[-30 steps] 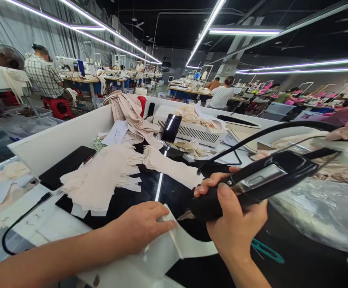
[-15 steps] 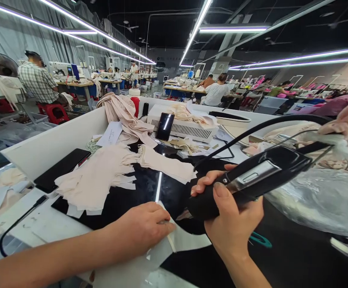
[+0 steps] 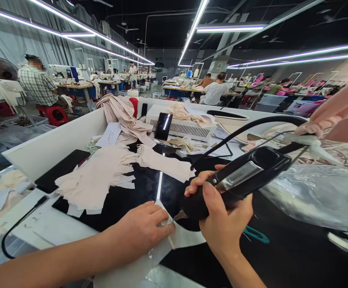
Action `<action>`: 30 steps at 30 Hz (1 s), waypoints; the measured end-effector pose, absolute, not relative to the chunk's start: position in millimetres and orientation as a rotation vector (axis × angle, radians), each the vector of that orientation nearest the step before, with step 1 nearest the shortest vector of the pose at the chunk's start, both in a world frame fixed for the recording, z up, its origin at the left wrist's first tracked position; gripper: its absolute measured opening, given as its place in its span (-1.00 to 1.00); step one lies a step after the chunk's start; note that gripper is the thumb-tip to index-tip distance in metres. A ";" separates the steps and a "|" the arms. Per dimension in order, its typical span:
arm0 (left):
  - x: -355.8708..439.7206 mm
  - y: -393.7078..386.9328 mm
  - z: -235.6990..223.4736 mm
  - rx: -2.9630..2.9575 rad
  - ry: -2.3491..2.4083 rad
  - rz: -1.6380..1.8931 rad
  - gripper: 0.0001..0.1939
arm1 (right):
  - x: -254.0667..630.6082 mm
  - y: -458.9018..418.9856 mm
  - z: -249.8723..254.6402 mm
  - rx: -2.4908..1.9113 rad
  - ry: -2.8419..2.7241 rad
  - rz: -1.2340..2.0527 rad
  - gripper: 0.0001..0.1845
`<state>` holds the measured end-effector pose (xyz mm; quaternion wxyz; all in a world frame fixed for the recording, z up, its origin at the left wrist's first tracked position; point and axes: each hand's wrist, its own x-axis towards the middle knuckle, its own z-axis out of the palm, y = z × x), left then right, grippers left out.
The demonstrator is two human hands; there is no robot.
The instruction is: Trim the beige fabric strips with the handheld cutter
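Note:
My left hand [image 3: 145, 228] presses the edge of a thin pale piece [image 3: 187, 237], fabric or paper, onto the black board [image 3: 279, 256]; the fingertips are bent close to the thumb. My right hand [image 3: 225, 224] is wrapped around a black corded hand tool [image 3: 240, 176] with a silver panel on top. A small shiny tip [image 3: 180, 216] shows under its rounded front, just right of my left thumb, over or against the pale piece; I cannot tell whether it touches. Behind my left hand lies a stack of beige fabric pieces [image 3: 93, 176].
A low white wall borders the workspace. Phones [image 3: 61, 170], a white vented box [image 3: 180, 124] and a red thread cone [image 3: 134, 106] stand around it. Clear plastic bags [image 3: 315, 196] and a teal clip [image 3: 256, 235] lie right. The tool's cable arches beside blurred pink material [image 3: 336, 100].
The tool and my right hand have shifted slightly left, closer to my left hand. The pink material at the upper right has swung left with the cable. My left hand stays put.

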<state>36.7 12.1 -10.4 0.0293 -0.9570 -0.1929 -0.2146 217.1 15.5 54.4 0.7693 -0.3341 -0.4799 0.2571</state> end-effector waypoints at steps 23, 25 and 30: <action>33.0 9.1 -0.6 -2.969 -0.587 -0.680 -0.75 | 232.2 1.7 62.9 -0.721 -1.015 0.543 -0.60; 35.8 7.1 2.1 -2.974 -0.595 -0.752 -0.77 | 236.8 -1.3 64.2 -0.724 -0.999 0.519 -0.59; 53.3 -1.4 6.1 -3.068 -0.680 -0.705 -0.80 | 244.4 -10.0 61.1 -0.755 -1.017 0.515 -0.59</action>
